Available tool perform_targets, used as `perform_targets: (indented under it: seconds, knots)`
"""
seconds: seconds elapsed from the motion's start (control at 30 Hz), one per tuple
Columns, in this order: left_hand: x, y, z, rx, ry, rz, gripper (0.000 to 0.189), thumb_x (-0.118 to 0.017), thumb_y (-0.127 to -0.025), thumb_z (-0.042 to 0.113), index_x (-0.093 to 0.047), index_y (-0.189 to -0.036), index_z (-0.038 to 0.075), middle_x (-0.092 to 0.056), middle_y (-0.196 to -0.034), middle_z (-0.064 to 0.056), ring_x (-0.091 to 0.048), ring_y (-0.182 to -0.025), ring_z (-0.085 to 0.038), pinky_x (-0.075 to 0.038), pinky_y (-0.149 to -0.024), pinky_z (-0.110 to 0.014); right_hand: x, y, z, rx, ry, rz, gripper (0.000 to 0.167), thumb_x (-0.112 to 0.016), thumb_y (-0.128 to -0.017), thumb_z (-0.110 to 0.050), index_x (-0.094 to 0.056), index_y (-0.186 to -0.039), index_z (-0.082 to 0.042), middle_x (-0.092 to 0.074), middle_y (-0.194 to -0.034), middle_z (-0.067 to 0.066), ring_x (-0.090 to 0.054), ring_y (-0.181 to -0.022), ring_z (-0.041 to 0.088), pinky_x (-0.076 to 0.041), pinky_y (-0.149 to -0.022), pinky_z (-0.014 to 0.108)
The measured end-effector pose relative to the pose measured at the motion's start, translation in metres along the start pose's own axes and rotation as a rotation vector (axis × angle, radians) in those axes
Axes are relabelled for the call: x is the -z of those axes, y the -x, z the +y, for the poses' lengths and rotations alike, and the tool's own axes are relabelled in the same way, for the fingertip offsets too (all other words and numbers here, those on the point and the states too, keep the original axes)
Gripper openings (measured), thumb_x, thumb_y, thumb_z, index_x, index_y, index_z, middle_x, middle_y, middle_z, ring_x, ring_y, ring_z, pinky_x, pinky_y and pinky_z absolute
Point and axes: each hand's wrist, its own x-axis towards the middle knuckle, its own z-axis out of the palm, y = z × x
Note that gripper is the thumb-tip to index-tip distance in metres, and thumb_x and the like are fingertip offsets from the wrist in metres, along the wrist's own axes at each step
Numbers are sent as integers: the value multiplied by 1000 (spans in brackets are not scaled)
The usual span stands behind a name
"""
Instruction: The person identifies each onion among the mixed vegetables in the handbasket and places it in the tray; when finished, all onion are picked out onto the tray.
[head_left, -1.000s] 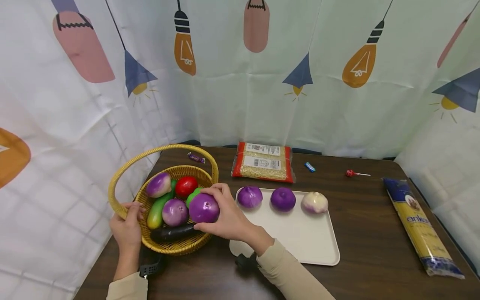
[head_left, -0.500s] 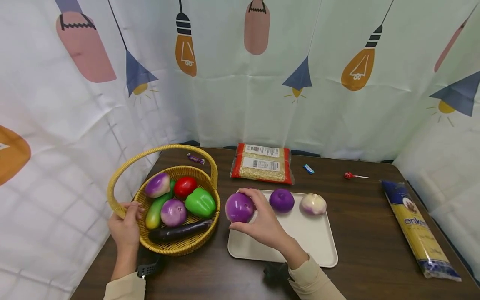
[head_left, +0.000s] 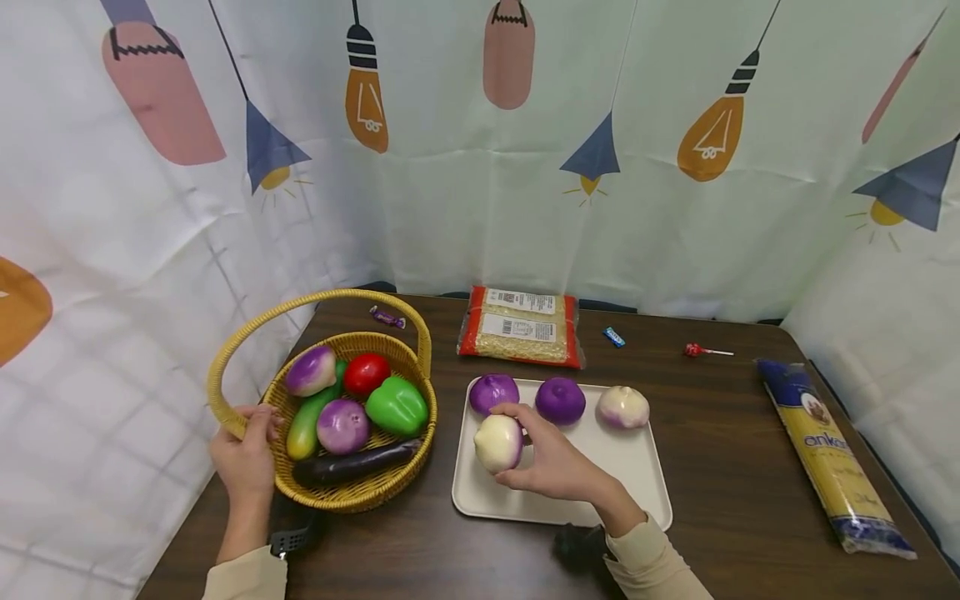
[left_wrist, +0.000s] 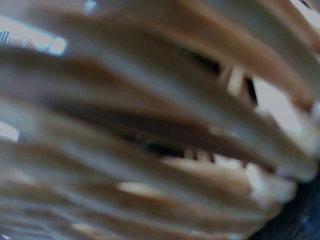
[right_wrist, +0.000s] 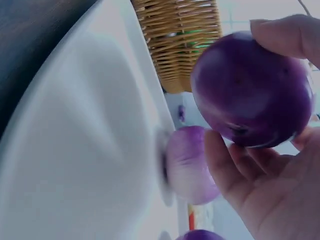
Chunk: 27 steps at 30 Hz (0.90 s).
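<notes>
Your right hand point(head_left: 551, 462) pinches a round purple-and-white veggie point(head_left: 498, 444) between your thumb and fingers. You hold it up above the left part of the white tray point(head_left: 637, 483), not touching it. Its white end shows in the head view and its purple side in the right wrist view.

Three more round ones sit in a row at the back of the tray: a purple ball point(head_left: 493, 392) on the left, a dark purple ball point(head_left: 560, 401) in the middle, and a pale ball point(head_left: 623, 407) on the right.

Your left hand point(head_left: 247, 454) grips the yellow basket point(head_left: 352, 502) on its left side, where the handle starts. In the basket you have a red tomato point(head_left: 367, 374), a green pepper point(head_left: 397, 407), a long dark eggplant point(head_left: 356, 464) and more veggies. A red-edged bag point(head_left: 519, 326) lies behind the tray, and a long pasta bag point(head_left: 834, 458) lies far to the right.
</notes>
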Motion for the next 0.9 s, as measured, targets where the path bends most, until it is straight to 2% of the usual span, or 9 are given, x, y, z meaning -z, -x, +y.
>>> perform_targets:
  seconds: [0.13,0.23,0.47,0.63,0.9]
  knots:
    - [0,1,1,2,18,-6,21,-59,-92,-1,-57,-80,-17,-56,-53,-3,-58,-55,-11,-45,-55,-15,0,1,5,17,33,-84,72,-83,-71,-18,-45,-132,-22,-50,-124,-8,-51,-110,11,-45,-93,34]
    - [0,1,2,-5,16,-4,20,-59,-92,-1,-57,-79,-16,-56,-53,-3,-57,-55,-11,-44,-54,-16,0,0,10,43,77,-117,71,-83,-69,-18,-46,-130,-23,-49,-123,-9,-49,-113,10,-44,-96,35]
    - [0,0,2,-8,6,-12,22,-59,-92,-1,-55,-81,-20,-55,-53,-3,-57,-54,-10,-43,-54,-16,1,1,24,11,71,-128,74,-87,-68,-14,-49,-131,-22,-54,-125,-10,-52,-113,11,-43,-99,38]
    - [-1,0,2,-17,-8,-6,24,-60,-92,1,-56,-83,-21,-56,-54,-2,-57,-54,-10,-44,-55,-15,1,1,27,-19,80,-117,73,-88,-67,-20,-50,-129,-25,-50,-124,-8,-50,-109,12,-43,-96,38]
    - [-1,0,2,-15,1,2,21,-60,-92,1,-58,-80,-16,-58,-55,-3,-58,-54,-10,-44,-55,-15,0,0,25,13,112,-111,73,-89,-69,-21,-53,-132,-25,-48,-128,-6,-49,-111,11,-42,-98,40]
